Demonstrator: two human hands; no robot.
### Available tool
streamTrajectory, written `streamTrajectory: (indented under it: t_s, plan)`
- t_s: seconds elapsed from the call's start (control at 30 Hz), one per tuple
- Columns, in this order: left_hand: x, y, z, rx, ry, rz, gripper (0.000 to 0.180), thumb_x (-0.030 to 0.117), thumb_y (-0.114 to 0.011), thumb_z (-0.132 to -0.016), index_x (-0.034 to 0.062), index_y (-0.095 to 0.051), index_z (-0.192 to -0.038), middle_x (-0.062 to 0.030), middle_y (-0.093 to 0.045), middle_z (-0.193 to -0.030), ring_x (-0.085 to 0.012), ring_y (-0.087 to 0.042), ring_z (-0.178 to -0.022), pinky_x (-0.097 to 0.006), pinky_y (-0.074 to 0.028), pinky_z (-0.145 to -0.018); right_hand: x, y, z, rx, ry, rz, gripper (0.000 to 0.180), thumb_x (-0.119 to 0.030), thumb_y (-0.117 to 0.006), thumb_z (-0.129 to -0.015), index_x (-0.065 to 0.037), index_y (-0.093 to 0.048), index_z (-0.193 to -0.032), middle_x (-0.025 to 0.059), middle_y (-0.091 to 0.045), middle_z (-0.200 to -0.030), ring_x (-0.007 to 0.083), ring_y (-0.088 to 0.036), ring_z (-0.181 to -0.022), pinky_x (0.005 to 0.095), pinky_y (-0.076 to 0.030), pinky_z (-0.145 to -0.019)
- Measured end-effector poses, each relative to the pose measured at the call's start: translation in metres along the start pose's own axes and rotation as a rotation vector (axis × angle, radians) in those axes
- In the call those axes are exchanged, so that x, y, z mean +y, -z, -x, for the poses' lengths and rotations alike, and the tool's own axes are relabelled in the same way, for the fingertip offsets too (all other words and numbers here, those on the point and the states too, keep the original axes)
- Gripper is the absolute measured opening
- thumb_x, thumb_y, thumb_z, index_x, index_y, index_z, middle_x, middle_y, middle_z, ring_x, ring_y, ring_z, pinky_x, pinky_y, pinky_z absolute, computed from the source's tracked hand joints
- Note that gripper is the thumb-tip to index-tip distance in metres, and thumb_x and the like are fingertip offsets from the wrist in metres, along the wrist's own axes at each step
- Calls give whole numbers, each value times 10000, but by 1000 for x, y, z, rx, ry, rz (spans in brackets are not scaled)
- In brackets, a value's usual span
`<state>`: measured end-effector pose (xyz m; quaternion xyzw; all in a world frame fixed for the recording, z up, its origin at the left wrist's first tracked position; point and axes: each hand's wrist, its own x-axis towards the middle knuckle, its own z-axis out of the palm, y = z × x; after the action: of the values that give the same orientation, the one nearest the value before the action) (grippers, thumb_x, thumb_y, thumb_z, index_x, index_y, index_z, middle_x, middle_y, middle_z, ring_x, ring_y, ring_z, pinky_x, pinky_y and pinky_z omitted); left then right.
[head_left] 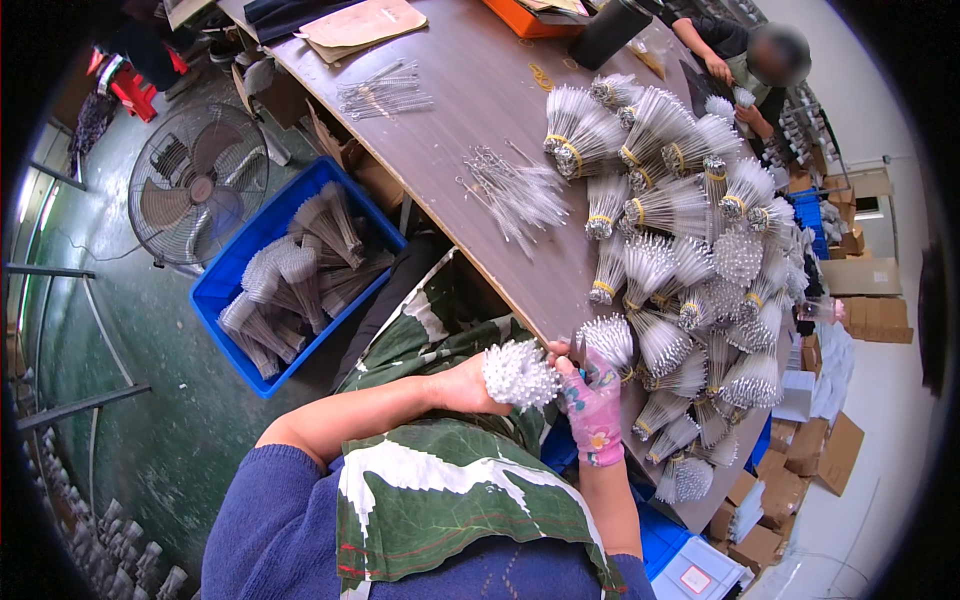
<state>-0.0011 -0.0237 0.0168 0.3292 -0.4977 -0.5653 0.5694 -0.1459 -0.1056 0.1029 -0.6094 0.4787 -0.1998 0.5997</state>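
My left hand (465, 386) is closed around a bundle of thin wire brushes (520, 375), its white-tipped ends facing up in a round cluster. Just right of it, my right hand (596, 408) wears a pink floral glove with bare fingertips. Its fingers are wrapped on a small dark tool with two pointed tips, like snips (578, 347). Both hands are over my lap at the table's edge. Beside the glove, a large pile of brush bundles (690, 255), many bound with yellow rubber bands, covers the right part of the brown table (420, 165).
Loose brushes (515, 195) and thin wires (385, 92) lie on the table near rubber bands (540, 76) and a black cylinder (610, 32). A blue crate (290, 375) of bundles stands left, beside a floor fan (200, 185). Across the table, another person (740, 65) handles brushes.
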Motion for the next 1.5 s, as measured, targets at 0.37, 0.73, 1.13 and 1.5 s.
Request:
streamTrajectory:
  t_s: [0.37,0.73,1.13,1.5]
  plan:
    - [-16,-4,18,-224,433,330,489,0,-633,-658,28,-507,-1130,-67,-574,-1017,-159,-534,-941,-299,-428,-847,29,6,-8,-111,280,338,141,-140,-593,-854,-9,-608,-904,8,-591,-740,69,-519,-650,226,-409,-571]
    - [-27,0,22,-26,629,1256,602,-66,-524,-666,43,-432,-1251,-108,-525,-1134,-219,-572,-943,-427,-470,-907,32,-9,0,116,-107,-75,182,-192,-587,-879,-23,-576,-945,11,-573,-739,66,-514,-566,220,-408,-456]
    - [-30,-5,23,-12,634,1150,564,-20,-547,-658,46,-462,-1211,-72,-552,-1031,-173,-575,-805,-351,-511,-740,39,-7,-1,-26,-142,-6,179,-182,-562,-897,-32,-559,-995,1,-571,-761,67,-540,-575,201,-424,-465]
    - [-21,-11,18,102,520,665,596,3,-608,-664,33,-432,-1233,-100,-558,-1076,-201,-572,-929,-334,-452,-861,49,-6,3,-185,66,-92,738,-73,-749,-664,8,-346,-1277,118,-446,-1212,195,-467,-1120,316,-382,-957]
